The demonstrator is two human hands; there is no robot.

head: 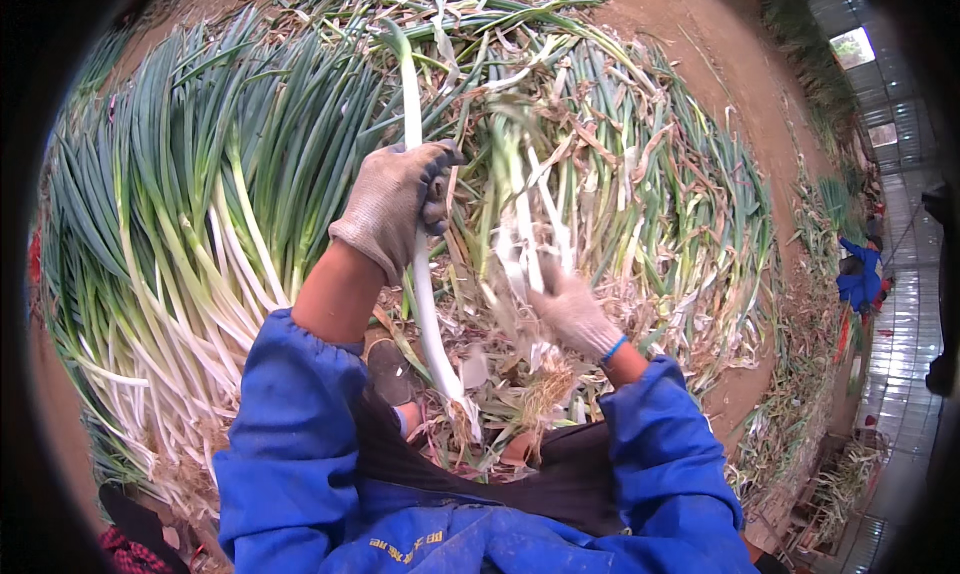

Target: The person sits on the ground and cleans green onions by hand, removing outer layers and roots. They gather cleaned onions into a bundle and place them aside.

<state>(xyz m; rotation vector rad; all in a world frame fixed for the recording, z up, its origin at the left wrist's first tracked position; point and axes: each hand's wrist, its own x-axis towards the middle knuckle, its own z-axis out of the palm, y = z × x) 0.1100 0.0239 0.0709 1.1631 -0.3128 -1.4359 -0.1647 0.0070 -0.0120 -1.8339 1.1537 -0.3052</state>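
Observation:
My left hand (401, 206), in a worn beige glove with dark-coated fingers, grips a long green onion (427, 304) by its white stem. The onion's green top points away and its rooted end hangs over my lap. My right hand (570, 311), in a pale knit glove, is motion-blurred. Its fingers appear closed around pale onion stems (523, 229), though the grip is partly hidden. Shaggy tan roots (546, 394) show just below that hand. To the left lies a thick pile of clean-looking green onions (217, 199) with white stems.
On the right spreads a pile of onions with dry, withered leaves (637, 199). Loose peelings (495, 424) cover the ground between my legs. Bare brown soil (690, 48) runs behind. Another person in blue (860, 274) is far right, and checkered red fabric (131, 551) shows at lower left.

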